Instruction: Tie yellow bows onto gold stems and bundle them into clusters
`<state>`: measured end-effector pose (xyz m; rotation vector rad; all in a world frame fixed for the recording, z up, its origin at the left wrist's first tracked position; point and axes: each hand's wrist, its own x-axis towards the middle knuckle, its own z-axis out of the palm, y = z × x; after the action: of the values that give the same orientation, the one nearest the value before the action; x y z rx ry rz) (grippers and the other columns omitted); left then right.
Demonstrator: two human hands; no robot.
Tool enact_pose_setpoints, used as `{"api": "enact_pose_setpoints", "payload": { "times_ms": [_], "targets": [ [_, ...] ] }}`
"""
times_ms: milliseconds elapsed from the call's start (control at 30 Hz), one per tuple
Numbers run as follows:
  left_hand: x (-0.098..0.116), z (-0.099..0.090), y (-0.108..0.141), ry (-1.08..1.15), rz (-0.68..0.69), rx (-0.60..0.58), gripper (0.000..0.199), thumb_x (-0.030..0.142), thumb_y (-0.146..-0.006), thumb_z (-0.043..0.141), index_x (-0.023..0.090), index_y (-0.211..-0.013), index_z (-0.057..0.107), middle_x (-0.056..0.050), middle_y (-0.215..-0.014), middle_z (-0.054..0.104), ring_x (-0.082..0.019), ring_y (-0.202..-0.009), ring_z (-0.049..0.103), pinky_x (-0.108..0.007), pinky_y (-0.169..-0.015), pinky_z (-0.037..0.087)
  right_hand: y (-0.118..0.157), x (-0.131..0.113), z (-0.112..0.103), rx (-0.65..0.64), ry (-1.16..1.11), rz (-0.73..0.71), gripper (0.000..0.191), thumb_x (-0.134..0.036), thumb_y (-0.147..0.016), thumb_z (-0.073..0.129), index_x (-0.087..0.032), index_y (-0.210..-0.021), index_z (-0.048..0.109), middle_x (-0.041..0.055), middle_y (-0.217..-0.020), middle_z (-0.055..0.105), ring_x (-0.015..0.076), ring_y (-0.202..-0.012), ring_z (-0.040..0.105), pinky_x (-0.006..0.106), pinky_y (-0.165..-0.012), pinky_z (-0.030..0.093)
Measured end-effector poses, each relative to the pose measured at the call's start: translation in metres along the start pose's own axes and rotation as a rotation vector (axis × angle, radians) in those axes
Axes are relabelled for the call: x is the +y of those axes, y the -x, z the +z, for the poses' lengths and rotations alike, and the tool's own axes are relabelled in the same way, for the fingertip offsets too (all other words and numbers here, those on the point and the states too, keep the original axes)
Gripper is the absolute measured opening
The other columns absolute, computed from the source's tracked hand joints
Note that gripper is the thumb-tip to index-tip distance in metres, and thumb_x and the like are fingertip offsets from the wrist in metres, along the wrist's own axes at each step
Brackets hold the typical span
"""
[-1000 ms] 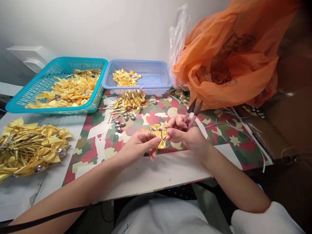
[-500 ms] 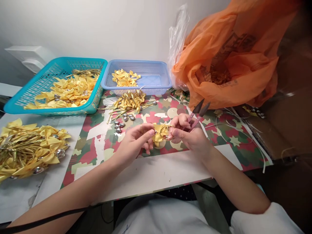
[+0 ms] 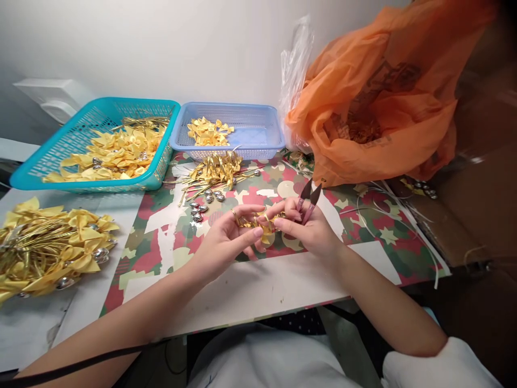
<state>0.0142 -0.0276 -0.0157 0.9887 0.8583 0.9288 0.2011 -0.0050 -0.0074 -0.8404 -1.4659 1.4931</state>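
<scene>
My left hand [image 3: 232, 237] is closed on a yellow ribbon bow [image 3: 265, 235] with gold cord, held above the table's front part. The fingers hide much of the bow. My right hand [image 3: 309, 229] pinches the bow's right side. Small scissors [image 3: 307, 202] with pink handles and dark blades are tucked in that same hand, blades pointing up and apart. Beyond my left hand lie several silver bells or beads [image 3: 197, 210] and a heap of bows with gold cords [image 3: 218, 170].
A teal basket [image 3: 97, 105] of yellow bows stands at the back left, beside a blue basket [image 3: 258, 134] with more bows. A bundle of corded bows [image 3: 56, 242] lies at the left. An orange plastic bag [image 3: 363, 151] and white cords [image 3: 369, 207] are at the right.
My hands have come closer together around the bow, which is now more covered. My right hand has moved left, and the scissors have shifted left and slightly down with it.
</scene>
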Motion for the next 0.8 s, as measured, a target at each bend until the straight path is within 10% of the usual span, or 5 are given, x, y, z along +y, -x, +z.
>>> {"api": "enact_pose_setpoints", "payload": {
  "times_ms": [300, 567, 800],
  "targets": [
    [0.001, 0.000, 0.000, 0.048, -0.081, 0.019, 0.047, 0.028, -0.079, 0.077, 0.023, -0.120, 0.054, 0.006, -0.074, 0.062, -0.008, -0.048, 0.062, -0.017, -0.042, 0.052, 0.001, 0.002, -0.003, -0.073, 0.138, -0.019, 0.035, -0.023, -0.086, 0.057, -0.023, -0.066, 0.029, 0.0054, -0.092, 0.072, 0.0148, -0.082, 0.063, 0.029, -0.072, 0.049],
    [0.008, -0.006, -0.001, 0.062, 0.019, 0.116, 0.048, 0.029, -0.072, 0.083, 0.022, -0.113, 0.058, 0.007, -0.069, 0.066, -0.006, -0.042, 0.059, -0.015, -0.041, 0.050, -0.006, 0.000, -0.022, 0.365, 0.430, 0.001, 0.042, -0.027, -0.074, 0.066, -0.023, -0.060, 0.026, 0.0013, -0.073, 0.065, 0.0130, -0.065, 0.054, 0.027, -0.058, 0.041],
    [0.011, -0.009, -0.001, -0.030, 0.120, 0.276, 0.047, 0.030, -0.073, 0.082, 0.024, -0.113, 0.059, 0.005, -0.073, 0.069, -0.006, -0.043, 0.060, -0.015, -0.044, 0.050, -0.005, 0.001, -0.042, 0.177, 0.760, 0.206, 0.021, -0.026, -0.065, 0.072, -0.020, -0.067, 0.052, -0.0068, -0.057, 0.045, 0.0101, -0.055, 0.041, 0.025, -0.053, 0.030]
  ]
}}
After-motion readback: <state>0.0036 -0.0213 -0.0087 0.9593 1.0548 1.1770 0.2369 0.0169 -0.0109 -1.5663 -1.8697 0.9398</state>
